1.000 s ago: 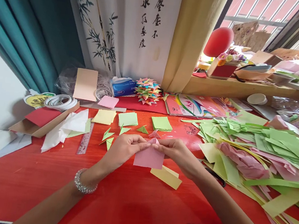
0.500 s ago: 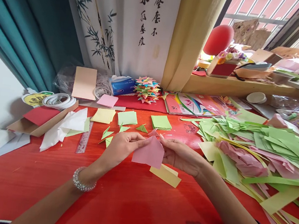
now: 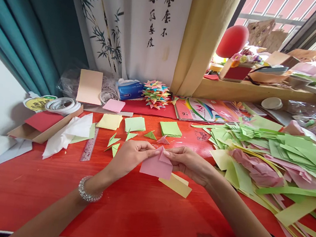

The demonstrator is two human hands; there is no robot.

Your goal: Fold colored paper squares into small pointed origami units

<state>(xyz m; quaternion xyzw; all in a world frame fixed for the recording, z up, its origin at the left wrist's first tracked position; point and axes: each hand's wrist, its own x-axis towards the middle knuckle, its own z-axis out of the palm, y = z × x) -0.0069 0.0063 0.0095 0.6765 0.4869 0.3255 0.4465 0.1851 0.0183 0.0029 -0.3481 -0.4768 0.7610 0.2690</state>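
Note:
A pink sheet of paper [image 3: 155, 168] is held above the red table [image 3: 138, 214], its top corners folded toward a point. My left hand [image 3: 133, 157] pinches its upper left edge between thumb and fingers. On the other side, my right hand [image 3: 187, 162] is closed on the upper right flap, with the thumb pressing it down. Beneath and to the right lies a folded yellow paper [image 3: 176, 184]. Just beyond my fingers are a small folded pink piece [image 3: 163, 139] and a folded green piece [image 3: 151, 134]. More folded green pieces [image 3: 113, 140] lie by my left hand.
Square stacks of yellow [image 3: 109, 121], mint [image 3: 135, 124] and green paper [image 3: 171, 128] stand in a row behind. Heaped paper strips [image 3: 282, 151] cover the right side. A ruler [image 3: 89, 144] and a cardboard tray [image 3: 31, 132] lie left; a colourful paper ball [image 3: 156, 94] sits at the back.
The upper right corner of the pink sheet has been folded over toward the middle. My right thumb has moved down and left onto that flap, while my left hand keeps its hold.

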